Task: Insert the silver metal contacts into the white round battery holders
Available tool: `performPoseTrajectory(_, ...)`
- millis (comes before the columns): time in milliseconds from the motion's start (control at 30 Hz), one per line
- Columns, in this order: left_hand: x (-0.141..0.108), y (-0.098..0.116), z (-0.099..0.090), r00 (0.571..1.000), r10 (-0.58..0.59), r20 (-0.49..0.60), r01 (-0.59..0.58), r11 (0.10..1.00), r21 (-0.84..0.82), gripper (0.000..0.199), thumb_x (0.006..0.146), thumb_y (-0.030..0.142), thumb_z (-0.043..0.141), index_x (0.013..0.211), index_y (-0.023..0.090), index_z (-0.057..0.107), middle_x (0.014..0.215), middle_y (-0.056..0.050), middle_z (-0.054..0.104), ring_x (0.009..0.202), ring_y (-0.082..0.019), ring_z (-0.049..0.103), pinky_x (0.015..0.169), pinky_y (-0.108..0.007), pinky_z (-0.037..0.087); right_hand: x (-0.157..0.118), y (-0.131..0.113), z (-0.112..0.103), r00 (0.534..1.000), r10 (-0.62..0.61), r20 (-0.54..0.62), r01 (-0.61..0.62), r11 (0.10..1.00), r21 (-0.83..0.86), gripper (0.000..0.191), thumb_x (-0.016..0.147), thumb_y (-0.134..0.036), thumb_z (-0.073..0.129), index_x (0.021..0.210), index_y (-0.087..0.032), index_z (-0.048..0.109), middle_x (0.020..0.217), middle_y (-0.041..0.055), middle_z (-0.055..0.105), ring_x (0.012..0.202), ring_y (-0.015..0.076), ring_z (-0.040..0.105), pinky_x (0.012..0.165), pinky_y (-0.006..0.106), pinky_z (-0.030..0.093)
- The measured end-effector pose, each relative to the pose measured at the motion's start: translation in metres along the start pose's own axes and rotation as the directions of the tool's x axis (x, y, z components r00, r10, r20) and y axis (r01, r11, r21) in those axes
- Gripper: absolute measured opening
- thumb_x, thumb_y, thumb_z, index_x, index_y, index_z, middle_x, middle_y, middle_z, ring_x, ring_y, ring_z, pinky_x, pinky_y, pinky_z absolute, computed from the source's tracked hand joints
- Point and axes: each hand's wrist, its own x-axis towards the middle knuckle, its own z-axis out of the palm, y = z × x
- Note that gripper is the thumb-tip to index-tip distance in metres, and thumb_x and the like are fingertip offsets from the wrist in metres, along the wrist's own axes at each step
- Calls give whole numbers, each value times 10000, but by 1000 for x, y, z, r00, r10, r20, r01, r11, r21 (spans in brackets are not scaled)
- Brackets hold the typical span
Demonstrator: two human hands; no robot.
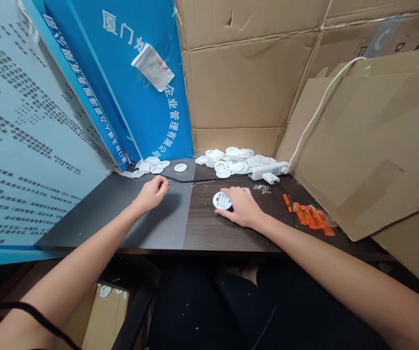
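Observation:
My right hand (245,206) grips a white round plastic disc (221,200) by its edge, low over the dark wooden table. Ridges and a small dark slot show on the disc's upturned face. My left hand (153,194) is closed above the grey part of the table, fingers curled together; whatever they may hold is hidden. Beyond that hand lies a single white disc (180,167), with a small pile of similar discs (153,164) to its left. A larger heap of white discs (231,160) lies against the cardboard at the back.
A white power strip (270,170) with a plugged-in adapter (270,178) sits at the back right. Small metal bits (262,189) are scattered in front. Orange packets (313,217) lie to the right. A black cable (202,180) crosses the table. Cardboard (234,87) and blue panels (151,116) enclose it.

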Motion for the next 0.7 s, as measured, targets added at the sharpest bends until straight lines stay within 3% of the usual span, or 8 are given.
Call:
performPoseTrajectory(67, 14, 32, 18, 988, 109, 113, -93, 986, -139, 259, 964, 385, 374, 958, 181, 534, 962, -55, 726, 873, -168, 678, 789, -277, 496, -1, 0, 1, 1000, 5, -19, -6, 1000, -11, 664, 917, -614, 687, 1361, -132, 580, 1279, 145, 623, 1162, 289, 552, 1030, 441, 306)
performPoseTrajectory(133, 27, 61, 38, 947, 233, 223, -174, 951, -255, 162, 876, 332, 522, 898, 181, 575, 866, -19, 727, 801, -146, 676, 740, -243, 492, -1, -1, 1, 999, 13, -34, -14, 1000, -28, 648, 901, -611, 703, 1312, -122, 599, 1242, 153, 630, 1143, 304, 550, 1029, 463, 285)
performPoseTrajectory(233, 44, 85, 66, 929, 315, 197, -229, 903, -363, 123, 823, 294, 581, 845, 173, 573, 805, -6, 710, 733, -129, 640, 682, -231, 457, -2, -2, 3, 999, 21, -44, -23, 999, -48, 636, 891, -601, 721, 1290, -121, 604, 1202, 145, 633, 1118, 308, 557, 1010, 466, 287)
performPoseTrajectory(433, 53, 84, 90, 953, 303, -12, -271, 834, -481, 117, 814, 268, 590, 847, 157, 571, 775, -4, 676, 646, -94, 535, 647, -229, 409, 0, 2, 6, 997, 18, -69, -21, 999, -48, 681, 942, -548, 701, 1449, -139, 502, 1304, 145, 588, 1201, 282, 544, 1014, 430, 307)
performPoseTrajectory(567, 47, 79, 94, 960, 281, 18, -217, 777, -591, 136, 829, 278, 609, 855, 152, 566, 799, -19, 681, 696, -99, 573, 671, -222, 438, 0, 5, 5, 997, -41, -69, 40, 999, -18, 700, 868, -587, 777, 1407, -203, 549, 1242, 108, 610, 1138, 261, 567, 999, 424, 324)
performPoseTrajectory(700, 49, 75, 100, 975, 215, 64, -103, 682, -724, 197, 874, 335, 567, 873, 161, 474, 918, -74, 719, 772, -106, 630, 676, -213, 469, -4, 9, 5, 962, -247, -116, 247, 969, -15, 695, 875, -590, 753, 1339, -106, 574, 1155, 143, 636, 1065, 285, 586, 958, 442, 388)
